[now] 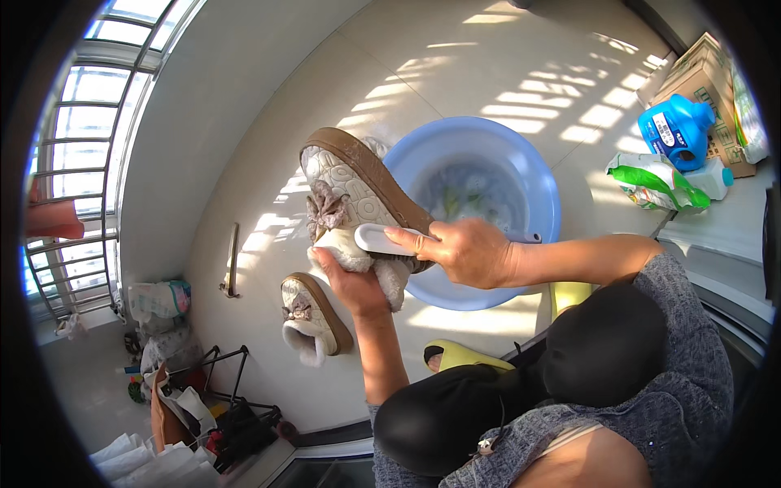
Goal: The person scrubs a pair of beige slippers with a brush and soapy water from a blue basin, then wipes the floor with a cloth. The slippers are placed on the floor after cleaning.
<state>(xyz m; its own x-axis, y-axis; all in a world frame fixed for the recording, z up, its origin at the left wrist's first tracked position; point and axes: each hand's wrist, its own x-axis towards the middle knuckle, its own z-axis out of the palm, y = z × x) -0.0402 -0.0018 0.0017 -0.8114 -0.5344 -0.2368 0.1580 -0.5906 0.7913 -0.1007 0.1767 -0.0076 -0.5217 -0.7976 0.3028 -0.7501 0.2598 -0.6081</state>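
My left hand (360, 287) grips a cream quilted slipper shoe (351, 177) at its fleece-lined opening, keeping it raised with the toe pointing away from me. The shoe has a thick brown sole and a mauve bow. In my right hand (473, 253) is a scrub brush with a white back (381, 239), laid against the shoe's side near the heel; its bristles are mostly hidden. Partly behind the shoe and my right arm stands a blue plastic basin (543, 183) with cloudy, sudsy water and something greenish in it. The matching shoe (311, 317) rests on the tiled floor at left.
Blue detergent jug (677, 131), green-white pouch (659, 180) and cardboard box (701, 79) stand at the right. A metal bar (232, 262) lies by the left wall. A folded black-framed cart (244, 421) and bags (161, 311) crowd the lower left. Yellow-green slippers (470, 357) are at my feet.
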